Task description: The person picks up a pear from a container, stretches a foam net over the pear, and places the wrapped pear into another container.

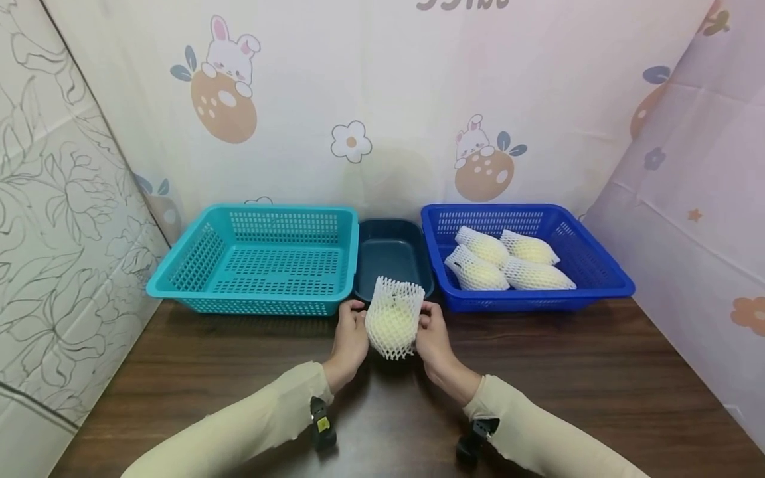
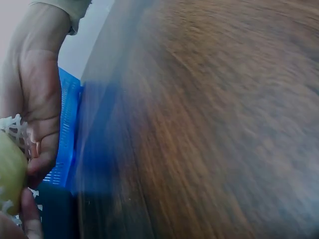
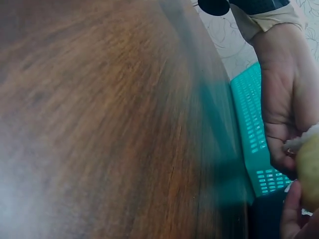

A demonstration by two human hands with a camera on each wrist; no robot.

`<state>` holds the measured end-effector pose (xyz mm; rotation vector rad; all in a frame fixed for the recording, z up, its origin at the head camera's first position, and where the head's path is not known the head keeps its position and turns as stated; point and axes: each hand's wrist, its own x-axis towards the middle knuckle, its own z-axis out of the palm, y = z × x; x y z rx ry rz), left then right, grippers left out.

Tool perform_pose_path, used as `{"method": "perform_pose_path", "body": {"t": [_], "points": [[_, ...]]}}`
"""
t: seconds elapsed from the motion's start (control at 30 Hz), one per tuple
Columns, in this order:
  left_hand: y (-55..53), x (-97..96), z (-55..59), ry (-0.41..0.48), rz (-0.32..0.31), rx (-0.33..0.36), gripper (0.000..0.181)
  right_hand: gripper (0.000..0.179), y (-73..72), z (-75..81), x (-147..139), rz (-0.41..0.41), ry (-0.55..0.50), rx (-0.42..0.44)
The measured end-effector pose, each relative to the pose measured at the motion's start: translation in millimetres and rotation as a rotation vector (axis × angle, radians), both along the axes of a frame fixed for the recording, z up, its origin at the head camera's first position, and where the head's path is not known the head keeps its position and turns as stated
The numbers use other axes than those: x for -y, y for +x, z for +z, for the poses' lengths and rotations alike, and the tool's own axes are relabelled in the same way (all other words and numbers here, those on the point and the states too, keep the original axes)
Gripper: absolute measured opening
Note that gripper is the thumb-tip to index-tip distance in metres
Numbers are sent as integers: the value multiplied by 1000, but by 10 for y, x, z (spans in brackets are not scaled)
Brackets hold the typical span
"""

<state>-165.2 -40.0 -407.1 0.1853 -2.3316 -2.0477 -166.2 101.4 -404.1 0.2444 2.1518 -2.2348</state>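
Observation:
A pale yellow-green, rounded fruit (image 1: 391,326) in a white foam net sleeve (image 1: 399,289) is held between both hands, just in front of the dark tray. The left hand (image 1: 349,342) pinches the netting at the fruit's left side. Opposite it, the right hand (image 1: 435,337) grips the right side with curled fingers and thumb. Up close in the right wrist view, the fruit (image 3: 310,172) shows bare skin, with part of the net (image 3: 302,138) by the left hand's fingers. The net's upper end stands loose above the fruit.
A teal basket (image 1: 271,305) stands at the left and a blue basket (image 1: 588,252) at the right. Several netted fruits (image 1: 485,249) lie in the blue one. Between the baskets is a dark blue-green tray (image 1: 390,255). All stand on a brown wooden table (image 1: 239,372) against a patterned curtain.

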Motion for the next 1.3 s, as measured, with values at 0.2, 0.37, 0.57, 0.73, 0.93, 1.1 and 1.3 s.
{"method": "perform_pose_path", "body": {"t": [0.2,0.37,0.57,0.73,0.93,1.1,1.3], "points": [[-30,-37,8,94,22,-27,21,34,-49,-7,28,-21,-61,-36],[-40,-57,15,186,38,-17,21,34,-77,-24,35,-27,-110,-38],[-61,-41,26,282,53,34,23,23,-65,1,11,47,-196,64],[-57,-13,34,337,55,63,22,18,-34,27,-52,177,-196,128],[-37,22,43,373,45,85,23,31,-32,142,-171,229,-105,28],[-5,34,59,366,33,72,25,58,-40,267,-252,380,22,-250],[50,8,119,325,-1,53,27,106,-35,270,-203,479,194,-409]]}}
